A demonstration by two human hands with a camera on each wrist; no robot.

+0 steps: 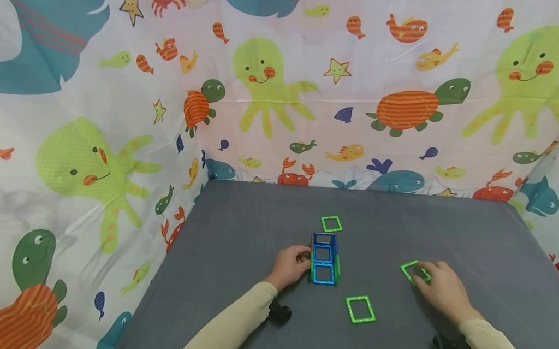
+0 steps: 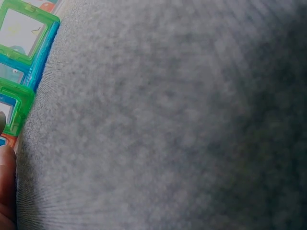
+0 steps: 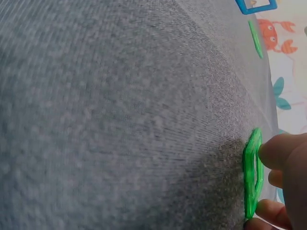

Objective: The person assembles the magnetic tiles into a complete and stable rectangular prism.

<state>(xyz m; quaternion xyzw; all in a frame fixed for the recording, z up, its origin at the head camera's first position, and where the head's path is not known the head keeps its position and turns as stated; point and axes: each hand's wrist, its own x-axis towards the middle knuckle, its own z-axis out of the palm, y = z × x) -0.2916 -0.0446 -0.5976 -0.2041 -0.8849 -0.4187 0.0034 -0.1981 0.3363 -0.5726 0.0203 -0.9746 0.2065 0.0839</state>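
My left hand (image 1: 289, 265) is at the left side of a boxy structure of magnetic tiles (image 1: 323, 265), its fingertips gripping that wall. Blue square frames form the structure's top, with green tiles along its sides and a bit of orange at the far left corner. In the left wrist view, fingers (image 2: 6, 177) show beside a green tile (image 2: 21, 108) and an orange edge. My right hand (image 1: 443, 291) pinches a green square tile (image 1: 407, 268) off to the right. The right wrist view shows this green tile (image 3: 250, 172) edge-on, with thumb and fingertips at its rim.
One loose green square tile (image 1: 331, 224) lies just beyond the structure, and another green square (image 1: 360, 310) lies nearer, to its right. All are on a grey cloth-covered table (image 1: 257, 211). A sea-animal curtain (image 1: 281, 158) hangs behind the table and along its sides.
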